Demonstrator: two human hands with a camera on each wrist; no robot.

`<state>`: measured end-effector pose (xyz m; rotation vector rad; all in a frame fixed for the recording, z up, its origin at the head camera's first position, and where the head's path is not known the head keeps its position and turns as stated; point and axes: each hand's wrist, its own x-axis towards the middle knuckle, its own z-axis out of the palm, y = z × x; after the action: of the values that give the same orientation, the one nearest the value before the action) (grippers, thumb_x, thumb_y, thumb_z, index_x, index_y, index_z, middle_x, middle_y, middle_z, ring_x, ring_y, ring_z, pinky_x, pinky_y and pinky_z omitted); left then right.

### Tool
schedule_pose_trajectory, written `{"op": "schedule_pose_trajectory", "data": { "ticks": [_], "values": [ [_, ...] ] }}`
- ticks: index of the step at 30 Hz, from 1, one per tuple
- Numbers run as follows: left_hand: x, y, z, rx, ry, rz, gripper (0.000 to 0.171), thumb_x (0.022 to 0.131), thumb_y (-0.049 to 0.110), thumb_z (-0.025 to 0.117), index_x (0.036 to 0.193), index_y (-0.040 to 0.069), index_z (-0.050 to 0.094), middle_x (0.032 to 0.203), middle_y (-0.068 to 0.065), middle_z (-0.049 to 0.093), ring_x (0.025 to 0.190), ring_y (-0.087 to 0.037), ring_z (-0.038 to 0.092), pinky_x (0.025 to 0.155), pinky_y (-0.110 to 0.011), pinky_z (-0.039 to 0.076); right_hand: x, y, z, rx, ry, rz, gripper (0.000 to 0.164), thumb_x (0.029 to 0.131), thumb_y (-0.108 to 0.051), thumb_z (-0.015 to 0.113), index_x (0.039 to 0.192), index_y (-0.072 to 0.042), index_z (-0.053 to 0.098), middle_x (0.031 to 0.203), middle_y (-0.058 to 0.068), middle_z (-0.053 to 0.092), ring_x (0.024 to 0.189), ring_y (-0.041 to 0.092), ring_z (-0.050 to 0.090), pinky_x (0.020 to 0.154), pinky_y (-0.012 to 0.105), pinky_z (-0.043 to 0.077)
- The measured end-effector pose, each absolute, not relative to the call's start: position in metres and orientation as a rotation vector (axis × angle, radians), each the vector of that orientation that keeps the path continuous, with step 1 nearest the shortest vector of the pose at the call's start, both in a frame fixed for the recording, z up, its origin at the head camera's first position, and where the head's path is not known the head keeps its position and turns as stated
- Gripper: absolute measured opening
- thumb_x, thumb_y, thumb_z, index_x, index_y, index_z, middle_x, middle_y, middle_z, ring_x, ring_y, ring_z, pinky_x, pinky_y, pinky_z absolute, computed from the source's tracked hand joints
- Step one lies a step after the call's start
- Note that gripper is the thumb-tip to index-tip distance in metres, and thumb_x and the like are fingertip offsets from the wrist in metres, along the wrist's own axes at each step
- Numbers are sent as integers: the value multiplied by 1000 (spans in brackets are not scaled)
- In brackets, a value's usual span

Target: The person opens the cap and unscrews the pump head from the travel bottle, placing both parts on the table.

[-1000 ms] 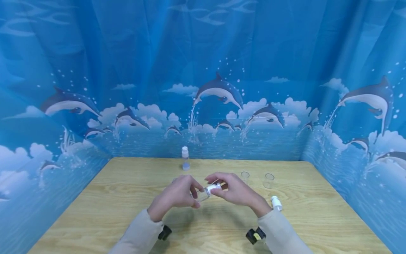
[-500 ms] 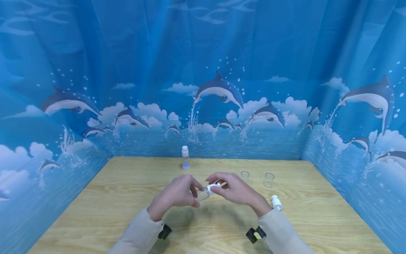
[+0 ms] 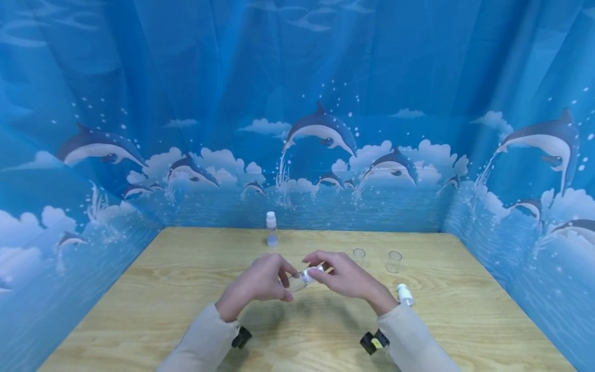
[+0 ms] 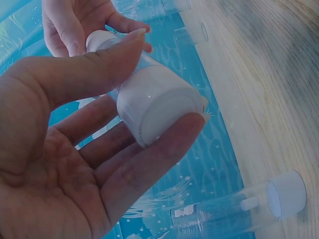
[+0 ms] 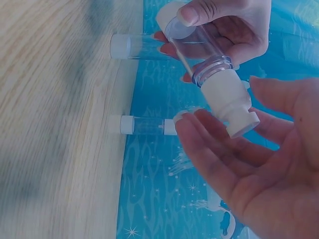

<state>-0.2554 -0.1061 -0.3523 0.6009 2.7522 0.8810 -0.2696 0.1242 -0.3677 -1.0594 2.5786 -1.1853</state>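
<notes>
A pump bottle is held above the tabletop, between the two hands. The left hand grips its base end, thumb on one side and fingers curled on the other. The right hand surrounds the pump end, its fingers loosely spread rather than clenched; whether the thumb touches the white pump top, I cannot tell.

In the head view much of the bottle is covered by fingers. The right wrist view shows it more fully: a thick white base, a clear body, a ringed neck and the white pump top with its short spout. The left wrist view shows the round underside of the base instead. The right wrist view also shows a clear vessel with a white base, beyond the left hand, which the left hand mostly hides in the head view.

The bottle's long axis runs across the space between the hands, tilted; in the head view the pump end points right and slightly up, the base towards the left palm.

An upright bottle stands near the far edge. Two clear cups are beyond the right hand, and a white-capped piece is just beside the right sleeve.
</notes>
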Motion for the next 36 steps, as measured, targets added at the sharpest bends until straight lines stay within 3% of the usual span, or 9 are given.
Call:
{"op": "schedule_pose_trajectory", "data": {
  "ticks": [6, 12, 18, 27, 36],
  "values": [
    [-255, -107, -353, 634, 2752, 882, 43, 72, 8, 92, 113, 9, 79, 96, -10, 80, 76, -12, 69, 68, -32, 60, -270, 124, -369, -1018, 2529, -1245, 32, 107, -24, 56, 127, -1, 66, 117, 17, 73, 96, 28, 74, 79, 35, 64],
    [-255, -108, -355, 647, 2755, 888, 43, 72, 7, 92, 113, 8, 79, 96, -9, 80, 74, -11, 69, 67, -31, 59, -269, 121, -367, -963, 2436, -1317, 26, 108, -19, 55, 121, -2, 69, 111, 15, 72, 100, 37, 73, 80, 29, 64],
    [-255, -108, -354, 636, 2749, 886, 43, 72, 7, 92, 113, 8, 78, 93, -8, 80, 74, -11, 69, 68, -32, 59, -267, 120, -366, -948, 2458, -1305, 24, 105, -18, 59, 121, -4, 70, 113, 14, 73, 96, 31, 74, 79, 32, 64],
    [-254, -108, -353, 626, 2734, 899, 44, 72, 6, 91, 114, 8, 78, 93, -9, 79, 75, -12, 69, 67, -32, 59, -266, 121, -366, -1033, 2574, -1219, 19, 98, -15, 70, 116, -12, 73, 113, 5, 75, 98, 11, 69, 87, 22, 60],
    [-254, -107, -353, 622, 2732, 905, 44, 72, 5, 91, 114, 7, 78, 93, -9, 79, 74, -12, 68, 66, -32, 59, -266, 121, -366, -1053, 2573, -1235, 21, 94, -10, 74, 115, -11, 73, 114, 8, 74, 100, 15, 68, 85, 23, 61]
  ]
}}
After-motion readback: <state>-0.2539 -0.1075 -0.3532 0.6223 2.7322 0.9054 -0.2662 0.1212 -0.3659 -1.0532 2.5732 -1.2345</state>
